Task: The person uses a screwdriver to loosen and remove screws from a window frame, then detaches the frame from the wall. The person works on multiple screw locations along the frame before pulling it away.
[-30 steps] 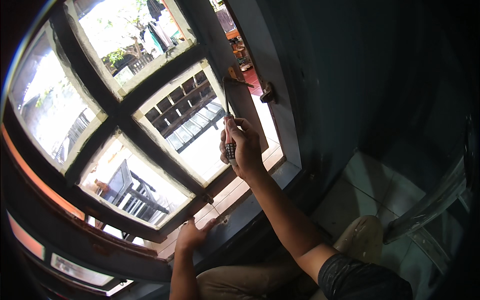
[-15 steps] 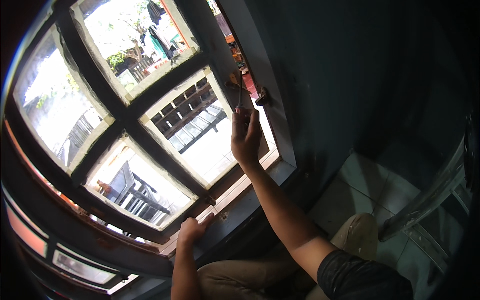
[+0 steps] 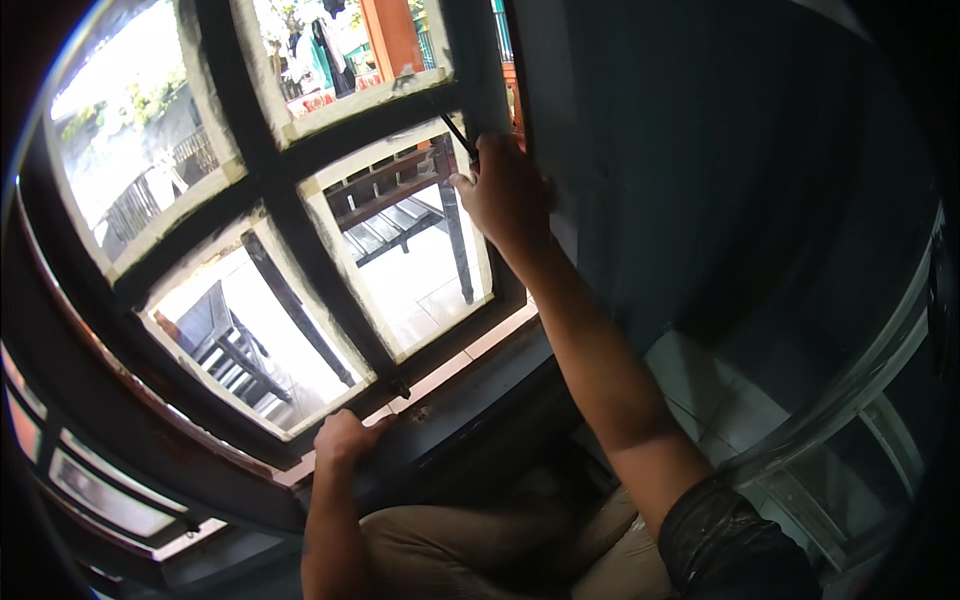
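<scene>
Left grip (image 3: 345, 437) sits on the sill (image 3: 465, 405), thumb out to its right; fingertips hidden at the edge, so can't tell if it holds anything. Above it, and left of the right grip, stands the paned window sash (image 3: 275, 165). Small metal catch (image 3: 403, 388) just up and right of the left grip, at the sash bottom. Right grip (image 3: 505, 195) closed around a screwdriver (image 3: 459, 133), thin dark shaft poking out up-left toward the crossbar. Chair (image 3: 892, 437) well off to the right and lower.

Risks, my judgement: shaft could skid off the wood and scratch or crack a pane if pushed at that slant; left fingers could get pinched if the sash swings onto the sill.

Hard to see: screwdriver handle covered by the right grip; tip contact unclear against dark wood; right-side wall very dark; chair cut off.
</scene>
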Motion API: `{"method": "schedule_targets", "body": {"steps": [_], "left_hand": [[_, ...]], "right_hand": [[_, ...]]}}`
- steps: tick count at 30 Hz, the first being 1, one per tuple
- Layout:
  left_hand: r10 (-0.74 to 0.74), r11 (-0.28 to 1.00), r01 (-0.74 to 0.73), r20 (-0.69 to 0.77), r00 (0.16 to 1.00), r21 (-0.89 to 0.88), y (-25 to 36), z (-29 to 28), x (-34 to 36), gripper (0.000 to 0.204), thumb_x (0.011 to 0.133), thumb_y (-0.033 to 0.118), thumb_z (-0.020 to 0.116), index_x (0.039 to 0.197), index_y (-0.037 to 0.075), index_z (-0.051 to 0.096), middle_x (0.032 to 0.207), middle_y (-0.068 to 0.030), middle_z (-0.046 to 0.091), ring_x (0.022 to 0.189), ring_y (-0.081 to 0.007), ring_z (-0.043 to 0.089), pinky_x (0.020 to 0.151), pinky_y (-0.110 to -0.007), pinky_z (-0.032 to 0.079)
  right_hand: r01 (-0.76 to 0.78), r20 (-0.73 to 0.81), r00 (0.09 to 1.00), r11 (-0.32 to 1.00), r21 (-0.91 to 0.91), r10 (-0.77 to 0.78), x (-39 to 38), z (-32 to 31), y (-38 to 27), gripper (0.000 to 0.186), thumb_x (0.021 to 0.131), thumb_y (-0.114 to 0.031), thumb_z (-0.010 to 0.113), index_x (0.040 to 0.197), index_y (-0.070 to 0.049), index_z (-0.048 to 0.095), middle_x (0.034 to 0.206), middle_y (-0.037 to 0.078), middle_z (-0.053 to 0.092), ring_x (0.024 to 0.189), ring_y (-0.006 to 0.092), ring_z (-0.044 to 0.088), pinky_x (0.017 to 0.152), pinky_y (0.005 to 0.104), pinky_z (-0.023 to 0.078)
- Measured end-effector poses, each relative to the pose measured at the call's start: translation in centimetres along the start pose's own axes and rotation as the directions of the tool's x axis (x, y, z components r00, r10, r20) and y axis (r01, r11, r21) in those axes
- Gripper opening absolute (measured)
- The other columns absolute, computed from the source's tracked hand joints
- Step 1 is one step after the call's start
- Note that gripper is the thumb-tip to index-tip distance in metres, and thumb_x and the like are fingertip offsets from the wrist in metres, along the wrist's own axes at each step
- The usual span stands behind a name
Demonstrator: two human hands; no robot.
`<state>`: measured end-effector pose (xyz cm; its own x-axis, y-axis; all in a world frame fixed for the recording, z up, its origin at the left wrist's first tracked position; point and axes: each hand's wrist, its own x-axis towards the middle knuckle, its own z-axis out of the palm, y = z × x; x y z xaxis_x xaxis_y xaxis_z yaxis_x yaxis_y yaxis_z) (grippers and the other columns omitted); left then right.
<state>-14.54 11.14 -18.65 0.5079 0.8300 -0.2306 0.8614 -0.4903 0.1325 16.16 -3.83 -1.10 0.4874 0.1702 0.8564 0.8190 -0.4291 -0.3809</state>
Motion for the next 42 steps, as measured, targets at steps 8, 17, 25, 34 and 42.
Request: {"method": "schedule_targets", "body": {"steps": [8, 17, 25, 34, 42], "left_hand": [[-0.028, 0.994, 0.026, -0.020, 0.999, -0.103, 0.6, -0.4, -0.8, 0.092, 0.078, 0.079, 0.080, 0.119, -0.003, 0.077, 0.128, -0.0225, 0.076, 0.122, -0.0370, 0.072, 0.103, -0.047, 0.057], [-0.096, 0.983, 0.093, -0.011, 0.995, -0.160, -0.3, -1.0, -1.3, 0.090, 0.079, 0.079, 0.080, 0.120, -0.001, 0.077, 0.126, -0.0201, 0.076, 0.119, -0.0344, 0.073, 0.101, -0.046, 0.059], [-0.123, 0.958, 0.084, -0.126, 0.984, -0.274, -0.7, -0.2, -1.0, 0.096, 0.082, 0.081, 0.076, 0.118, -0.008, 0.075, 0.121, -0.0250, 0.077, 0.116, -0.0376, 0.074, 0.099, -0.047, 0.060], [-0.204, 0.946, 0.143, -0.189, 0.961, -0.291, -0.6, 1.5, 0.6, 0.083, 0.077, 0.082, 0.079, 0.113, 0.006, 0.080, 0.115, -0.0124, 0.080, 0.109, -0.0309, 0.077, 0.091, -0.045, 0.062], [-0.197, 0.949, 0.099, -0.318, 0.927, -0.300, -0.4, 1.2, 1.3, 0.088, 0.076, 0.080, 0.082, 0.116, 0.003, 0.078, 0.116, -0.0144, 0.079, 0.109, -0.0328, 0.077, 0.090, -0.044, 0.062]], "right_hand": [[0.185, 0.323, 0.935, 0.979, -0.090, -0.147, 6.1, -3.8, 2.2, 0.042, 0.080, -0.023, 0.094, 0.106, -0.001, 0.070, 0.104, 0.016, 0.076, 0.102, 0.0356, 0.075, 0.087, 0.0466, 0.059], [0.045, 0.232, 0.973, 0.985, -0.164, -0.005, 4.8, -2.2, 0.6, 0.034, 0.083, -0.019, 0.090, 0.103, 0.001, 0.071, 0.092, 0.016, 0.076, 0.087, 0.0311, 0.077, 0.079, 0.0419, 0.061], [-0.212, 0.169, 0.968, 0.967, 0.140, 0.187, 3.6, 0.4, 1.2, 0.024, 0.090, -0.011, 0.078, 0.100, 0.004, 0.061, 0.075, 0.011, 0.066, 0.050, 0.0260, 0.069, 0.043, 0.0367, 0.057], [-0.048, -0.163, 0.984, 0.992, 0.119, 0.068, 0.7, 3.3, 1.6, 0.027, 0.086, -0.021, 0.086, 0.094, -0.002, 0.070, 0.089, 0.014, 0.072, 0.082, 0.0345, 0.073, 0.074, 0.0465, 0.056], [0.189, -0.205, 0.967, 0.966, 0.174, -0.152, 0.7, 3.2, 4.4, 0.028, 0.087, -0.022, 0.087, 0.095, -0.005, 0.066, 0.092, 0.014, 0.069, 0.084, 0.0373, 0.073, 0.073, 0.0490, 0.056]]}}
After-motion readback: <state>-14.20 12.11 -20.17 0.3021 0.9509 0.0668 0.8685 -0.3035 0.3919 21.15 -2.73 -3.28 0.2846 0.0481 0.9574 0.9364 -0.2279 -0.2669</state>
